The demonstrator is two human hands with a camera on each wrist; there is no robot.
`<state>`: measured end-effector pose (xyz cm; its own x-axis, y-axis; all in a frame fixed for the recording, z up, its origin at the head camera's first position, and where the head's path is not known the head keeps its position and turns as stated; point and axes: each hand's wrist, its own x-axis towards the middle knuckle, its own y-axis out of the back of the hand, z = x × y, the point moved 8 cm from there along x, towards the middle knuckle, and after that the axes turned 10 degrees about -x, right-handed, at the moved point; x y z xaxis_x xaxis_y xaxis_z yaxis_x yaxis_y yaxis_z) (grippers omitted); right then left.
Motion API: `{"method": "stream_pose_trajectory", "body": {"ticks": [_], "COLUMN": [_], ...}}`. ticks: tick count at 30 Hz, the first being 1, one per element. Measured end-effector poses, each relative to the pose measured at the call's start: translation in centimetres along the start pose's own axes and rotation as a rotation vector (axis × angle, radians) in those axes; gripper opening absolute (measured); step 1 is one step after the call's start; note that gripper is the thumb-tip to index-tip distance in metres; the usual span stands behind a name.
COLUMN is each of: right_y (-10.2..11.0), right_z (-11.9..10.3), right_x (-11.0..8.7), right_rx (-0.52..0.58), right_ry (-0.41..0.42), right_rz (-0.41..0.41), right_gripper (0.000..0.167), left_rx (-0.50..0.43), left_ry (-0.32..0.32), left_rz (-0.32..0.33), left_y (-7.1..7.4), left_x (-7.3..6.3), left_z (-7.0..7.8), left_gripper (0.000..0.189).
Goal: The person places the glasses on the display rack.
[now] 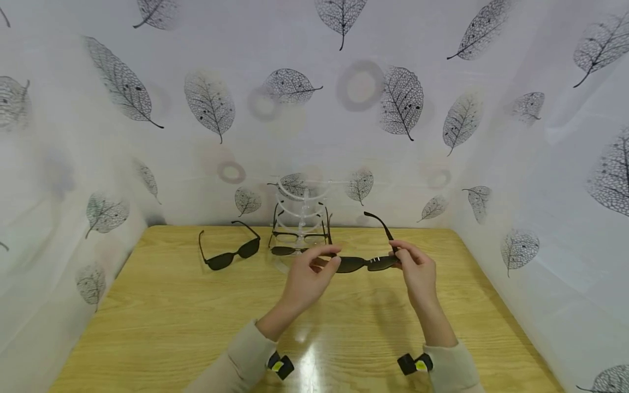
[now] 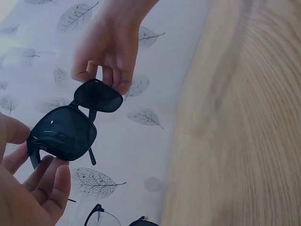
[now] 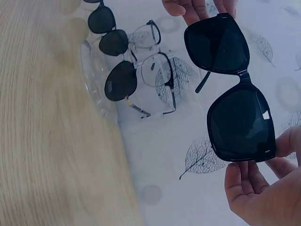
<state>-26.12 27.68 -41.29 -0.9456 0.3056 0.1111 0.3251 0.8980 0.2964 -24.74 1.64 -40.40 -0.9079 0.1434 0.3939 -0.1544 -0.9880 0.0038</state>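
A pair of black sunglasses [image 1: 350, 265] with dark lenses is held up above the table between both hands, temples unfolded and pointing away. My left hand [image 1: 308, 275] pinches the left end of the frame near the hinge. At the other end, my right hand [image 1: 416, 268] grips the corner where the temple [image 1: 378, 218] joins. In the right wrist view both lenses of the sunglasses [image 3: 241, 125] face the camera, with the fingers of the right hand [image 3: 268, 188] at the lower corner. The left wrist view shows the left hand [image 2: 35, 183] around the near corner.
Behind the left hand stands a clear tiered display rack [image 1: 304, 204] carrying clear-lens glasses [image 1: 286, 237] and, lower, dark-lens glasses [image 1: 282, 251]. Another pair of black sunglasses [image 1: 235, 255] rests unfolded on the wooden table [image 1: 196, 327] to the left. A leaf-patterned curtain [image 1: 304, 136] encloses the back and sides.
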Motion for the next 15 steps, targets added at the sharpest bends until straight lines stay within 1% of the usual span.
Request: {"method": "stream_pose_trajectory", "body": {"ticks": [5, 10, 15], "right_y": [-0.6, -1.1, -1.7], "right_z": [-1.2, -2.3, -2.9], "right_x": [-0.6, -1.0, -1.4], "right_rx": [0.014, 0.001, -0.021], "right_ry": [0.023, 0.068, 0.093], "right_rz": [-0.026, -0.033, -0.040], "right_gripper": [0.028, 0.027, 0.027], "left_rx": [-0.012, -0.016, 0.004], "left_ry": [-0.037, -0.043, -0.039], "left_rz": [0.006, 0.016, 0.026], "left_y": [1.2, 2.1, 2.9], "left_x": [-0.8, -1.2, -2.0], "left_z": [1.4, 2.2, 2.8], "left_gripper": [0.023, 0.022, 0.022]}}
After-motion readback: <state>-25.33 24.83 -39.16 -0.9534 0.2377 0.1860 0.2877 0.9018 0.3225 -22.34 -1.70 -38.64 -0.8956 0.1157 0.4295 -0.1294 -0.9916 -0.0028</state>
